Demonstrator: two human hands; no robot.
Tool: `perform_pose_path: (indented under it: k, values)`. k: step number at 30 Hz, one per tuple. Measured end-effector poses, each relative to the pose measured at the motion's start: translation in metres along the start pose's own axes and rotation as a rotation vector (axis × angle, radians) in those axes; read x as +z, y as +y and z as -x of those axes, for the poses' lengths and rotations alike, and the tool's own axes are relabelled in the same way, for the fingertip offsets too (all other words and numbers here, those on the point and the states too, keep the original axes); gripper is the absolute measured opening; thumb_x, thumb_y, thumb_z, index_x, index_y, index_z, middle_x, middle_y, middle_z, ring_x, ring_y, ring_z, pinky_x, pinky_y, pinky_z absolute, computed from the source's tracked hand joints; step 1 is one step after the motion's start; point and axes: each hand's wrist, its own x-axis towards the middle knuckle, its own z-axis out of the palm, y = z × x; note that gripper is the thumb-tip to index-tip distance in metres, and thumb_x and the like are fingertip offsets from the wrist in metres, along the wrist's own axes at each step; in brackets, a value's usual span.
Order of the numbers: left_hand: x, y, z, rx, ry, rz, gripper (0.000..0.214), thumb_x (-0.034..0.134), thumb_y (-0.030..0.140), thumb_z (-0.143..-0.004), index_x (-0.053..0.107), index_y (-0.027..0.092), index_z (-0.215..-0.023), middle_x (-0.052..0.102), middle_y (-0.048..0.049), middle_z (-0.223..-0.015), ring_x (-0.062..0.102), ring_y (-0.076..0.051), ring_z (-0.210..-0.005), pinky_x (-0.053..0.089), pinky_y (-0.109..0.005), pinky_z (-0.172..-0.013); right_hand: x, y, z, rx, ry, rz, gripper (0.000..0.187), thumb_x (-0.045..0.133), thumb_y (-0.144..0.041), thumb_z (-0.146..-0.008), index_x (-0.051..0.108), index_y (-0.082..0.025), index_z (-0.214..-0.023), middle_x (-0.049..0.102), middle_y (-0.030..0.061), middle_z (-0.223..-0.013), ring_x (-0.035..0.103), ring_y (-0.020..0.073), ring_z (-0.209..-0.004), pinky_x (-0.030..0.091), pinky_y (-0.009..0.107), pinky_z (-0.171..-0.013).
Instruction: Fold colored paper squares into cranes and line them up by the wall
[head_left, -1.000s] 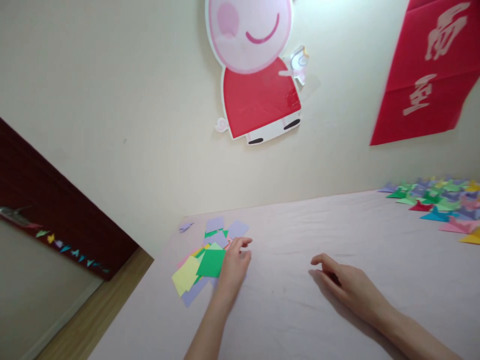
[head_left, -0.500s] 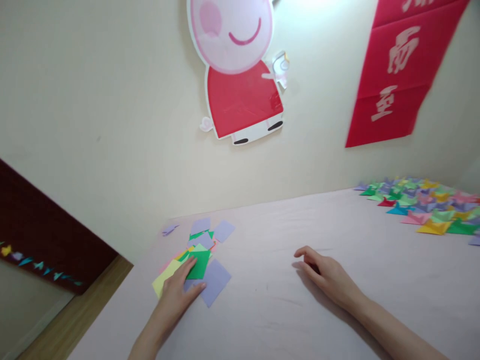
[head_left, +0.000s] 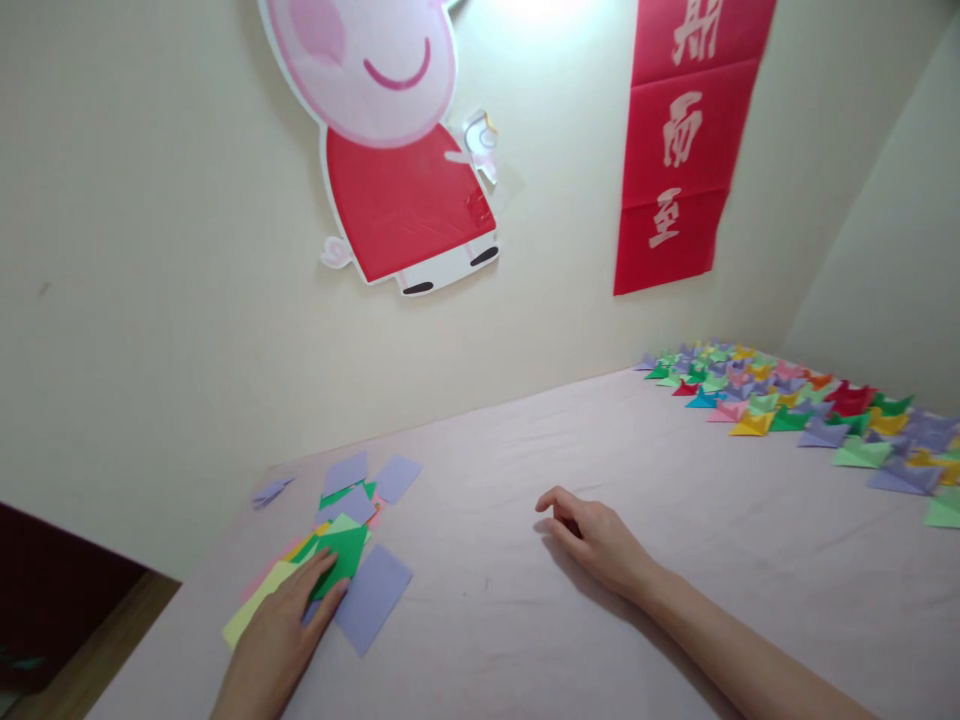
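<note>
My left hand is on a loose pile of coloured paper squares. Its fingers press on a green square of paper and the thumb is drawn in against that sheet's near edge. Beneath and beside it are a pale yellow sheet and a purple square. My right hand rests on the covered table, fingers loosely curled, the thumb apart from the index finger, with nothing in it.
More purple squares lie behind the pile, and a folded purple piece lies at its left. Rows of folded paper figures cover the right back of the table. A wall stands behind, with a pig cutout and a red banner.
The view has swung to the right, bringing more folded figures into sight. My left thumb has closed in toward the fingers at the green square. My right hand keeps its pose.
</note>
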Motion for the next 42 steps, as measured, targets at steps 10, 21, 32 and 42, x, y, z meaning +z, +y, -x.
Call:
perform_pose_path:
  k: [10, 21, 32, 42]
  values:
    - [-0.008, 0.016, 0.008, -0.068, 0.033, 0.003, 0.032, 0.043, 0.033, -0.088, 0.069, 0.025, -0.104, 0.071, -0.0039, -0.117, 0.065, -0.022, -0.109, 0.048, -0.034, -0.096, 0.001, 0.004, 0.001, 0.001, -0.013, -0.018, 0.024, 0.040, -0.042, -0.091, 0.055, -0.026, -0.100, 0.053, -0.0047, -0.059, 0.055, 0.0178, -0.056, 0.037, 0.027, -0.059]
    - [-0.039, 0.009, -0.007, -0.286, 0.232, -0.023, 0.023, 0.050, 0.042, -0.092, 0.063, 0.025, -0.084, 0.072, 0.0005, -0.078, 0.067, -0.021, -0.073, 0.043, -0.027, -0.061, 0.005, 0.008, 0.001, 0.016, -0.033, -0.004, 0.027, 0.039, -0.046, -0.091, 0.055, -0.027, -0.102, 0.053, -0.0043, -0.059, 0.056, 0.0185, -0.056, 0.040, 0.029, -0.059]
    - [-0.015, 0.025, -0.028, -0.054, 0.126, -0.033, 0.016, 0.049, 0.033, -0.089, 0.061, 0.022, -0.094, 0.070, -0.0062, -0.103, 0.063, -0.025, -0.098, 0.044, -0.037, -0.088, 0.004, 0.006, 0.000, 0.006, -0.010, -0.014, 0.024, 0.042, -0.043, -0.091, 0.057, -0.026, -0.099, 0.052, -0.0050, -0.058, 0.054, 0.0174, -0.054, 0.038, 0.027, -0.058]
    - [0.007, 0.006, -0.028, -0.115, 0.008, -0.033, 0.074, 0.044, 0.065, -0.078, 0.051, 0.011, -0.128, 0.051, -0.0187, -0.136, 0.046, -0.038, -0.126, 0.037, -0.050, -0.104, -0.001, -0.001, -0.001, 0.006, -0.003, -0.020, 0.019, 0.042, -0.031, -0.092, 0.057, -0.023, -0.100, 0.053, -0.0046, -0.062, 0.050, 0.0152, -0.059, 0.035, 0.025, -0.061]
